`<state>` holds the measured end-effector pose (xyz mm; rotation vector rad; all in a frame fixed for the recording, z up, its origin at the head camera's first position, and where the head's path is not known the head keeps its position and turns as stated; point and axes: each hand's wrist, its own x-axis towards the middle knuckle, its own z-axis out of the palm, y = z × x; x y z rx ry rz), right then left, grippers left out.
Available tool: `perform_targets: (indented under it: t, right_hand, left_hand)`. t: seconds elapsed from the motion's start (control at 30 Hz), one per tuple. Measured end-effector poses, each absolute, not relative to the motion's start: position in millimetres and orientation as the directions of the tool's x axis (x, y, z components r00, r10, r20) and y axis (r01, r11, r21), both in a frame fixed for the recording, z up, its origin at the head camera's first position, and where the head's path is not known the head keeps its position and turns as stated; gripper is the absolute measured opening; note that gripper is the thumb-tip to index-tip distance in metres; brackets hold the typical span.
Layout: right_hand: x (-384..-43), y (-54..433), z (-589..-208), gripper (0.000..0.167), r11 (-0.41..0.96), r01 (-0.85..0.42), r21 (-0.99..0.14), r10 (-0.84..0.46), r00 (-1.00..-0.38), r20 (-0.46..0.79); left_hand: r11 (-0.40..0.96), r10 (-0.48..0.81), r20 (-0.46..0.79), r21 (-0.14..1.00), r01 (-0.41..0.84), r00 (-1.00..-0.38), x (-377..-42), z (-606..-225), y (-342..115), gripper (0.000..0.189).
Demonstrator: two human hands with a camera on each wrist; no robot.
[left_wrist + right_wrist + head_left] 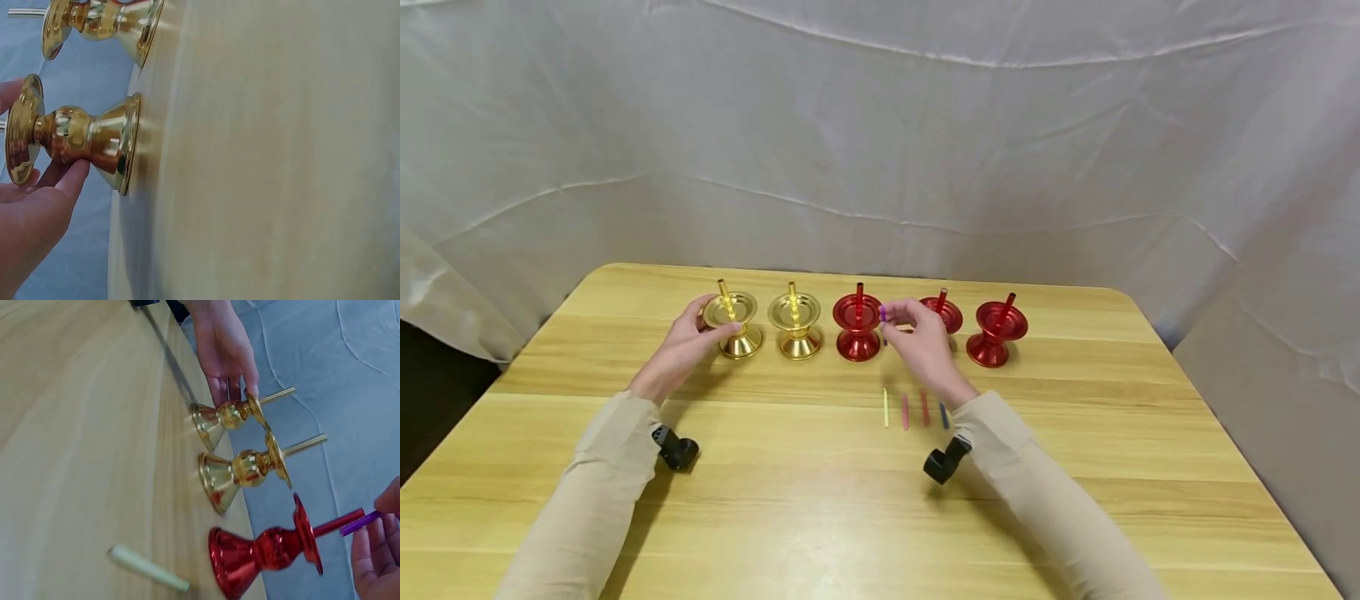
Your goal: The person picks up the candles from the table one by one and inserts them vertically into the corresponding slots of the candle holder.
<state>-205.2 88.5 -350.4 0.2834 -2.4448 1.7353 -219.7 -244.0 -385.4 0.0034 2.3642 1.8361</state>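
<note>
My left hand (683,343) grips the leftmost gold candle holder (741,340), which stands upright on the table. In the left wrist view its thumb is at the dish and fingers lie along the stem of that gold holder (70,134). My right hand (925,346) pinches a slim purple candle (883,314), between the middle red holder (858,343) and the red holder (951,317) to its right, which the hand partly hides. In the right wrist view the purple candle (360,523) is close to the tube of a red holder (275,547).
A second gold holder (800,340) stands beside the gripped one, and another red holder (990,346) ends the row at right. Yellow (886,408), pink (905,412), red (925,409) and blue (943,416) candles lie on the wooden table (790,517). A pale curtain (880,142) hangs behind.
</note>
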Motion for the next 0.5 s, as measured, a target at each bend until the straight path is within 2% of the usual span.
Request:
perform_targets:
  t: [0.13, 0.5]
  right_hand:
    - [-211.9, 74.3, -343.6, 0.021, 0.258, -0.247, -0.934, -0.082, -0.969, 0.233]
    - [-218.2, 25.4, -332.5, 0.023, 0.253, -0.289, -0.923, -0.168, -0.953, 0.253]
  left_hand:
    - [0.257, 0.093, -0.116, 0.962, -0.089, -0.989, -219.6, -385.2, -243.0, 0.087]
    - [0.233, 0.100, -0.104, 0.969, -0.079, -0.990, -221.1, -385.7, -242.3, 0.085]
